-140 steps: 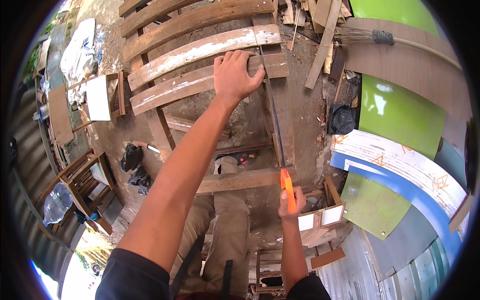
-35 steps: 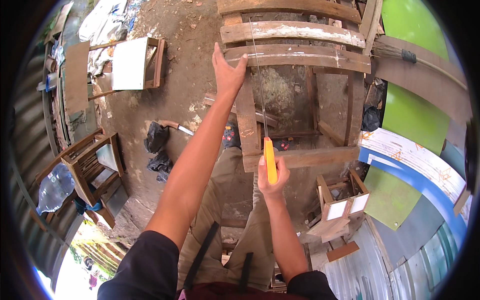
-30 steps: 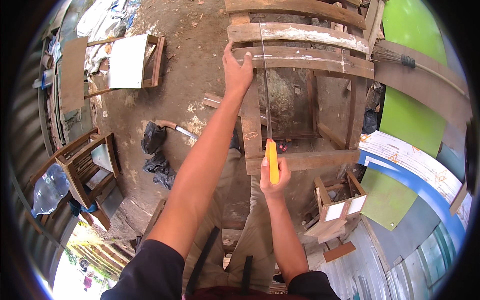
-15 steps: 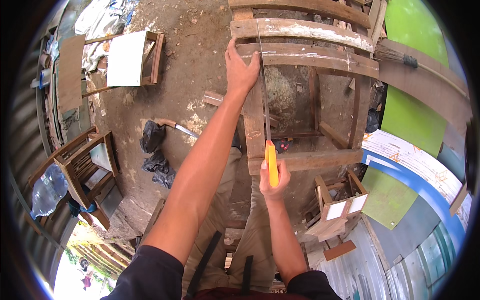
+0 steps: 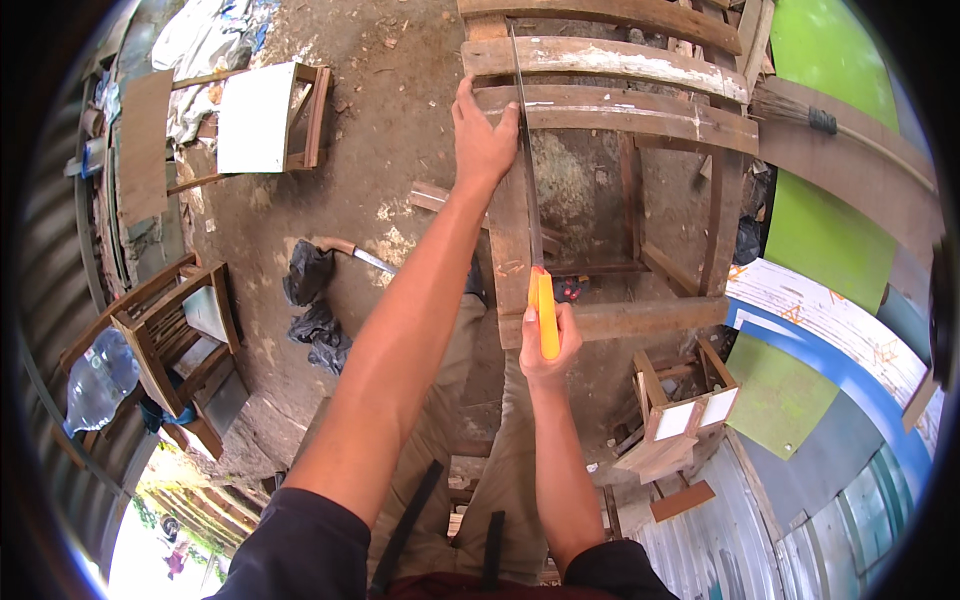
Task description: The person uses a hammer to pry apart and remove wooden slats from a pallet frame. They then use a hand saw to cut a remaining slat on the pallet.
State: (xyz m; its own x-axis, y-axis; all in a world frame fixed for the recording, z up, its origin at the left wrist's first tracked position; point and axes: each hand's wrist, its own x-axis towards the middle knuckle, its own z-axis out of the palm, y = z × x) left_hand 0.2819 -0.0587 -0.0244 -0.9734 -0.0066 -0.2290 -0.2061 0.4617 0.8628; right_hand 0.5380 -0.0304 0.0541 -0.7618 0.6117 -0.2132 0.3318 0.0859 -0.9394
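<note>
Sawing is under way in the head view: the right hand (image 5: 545, 345) is clenching the orange handle of a handsaw (image 5: 530, 200), whose thin blade is running away from the body along the upright plank (image 5: 508, 245) of a rough wooden frame (image 5: 640, 110). The left hand (image 5: 483, 140) is lying open and flat, pressing on the plank where it is meeting the worn crosspiece (image 5: 620, 105), just beside the blade. The saw is resting on the frame, between the two hands. Judging by the grip and the blade's line, a cutting stroke is in hand; the next move is likely calling for a steady push with the left fingers kept off the teeth. A small stool (image 5: 265, 115) and a hammer (image 5: 350, 252) are lying well apart on the dirt floor (image 5: 390, 120).
</note>
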